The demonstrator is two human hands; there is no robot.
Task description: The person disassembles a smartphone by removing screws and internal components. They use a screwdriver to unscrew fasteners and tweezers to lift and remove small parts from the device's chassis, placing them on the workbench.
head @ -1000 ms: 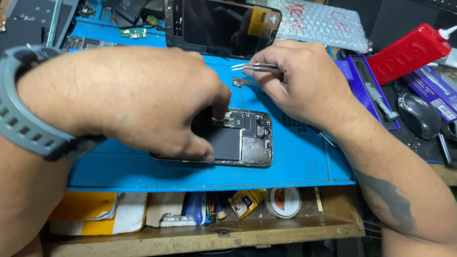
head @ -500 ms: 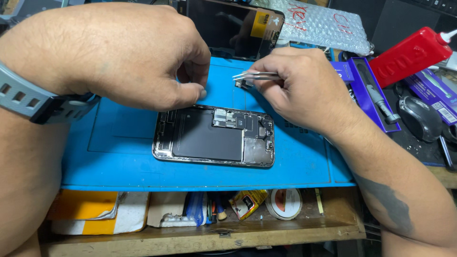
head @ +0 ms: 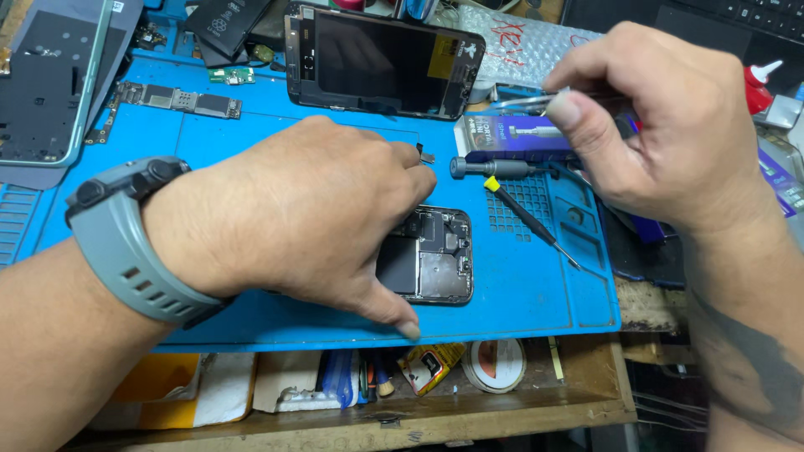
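An opened phone [head: 435, 255] with its dark innards showing lies on the blue work mat [head: 536, 293]. My left hand [head: 310, 218], with a grey watch on the wrist, lies across the phone and covers its left part. The thumb sits at the phone's near edge. A small dark part [head: 425, 156] sits at its fingertips. My right hand [head: 670, 125] is raised at the upper right, apart from the phone, and pinches thin metal tweezers [head: 523, 102] that point left.
A yellow-collared screwdriver [head: 528, 213] and a grey-handled one [head: 490, 167] lie right of the phone. A detached screen [head: 381, 63], a circuit board [head: 180, 100] and bubble wrap [head: 519, 42] sit at the back. A tape roll [head: 496, 364] rests on the shelf below.
My left hand has come down over the phone from above its far edge. My right hand has lifted up and to the right with the tweezers.
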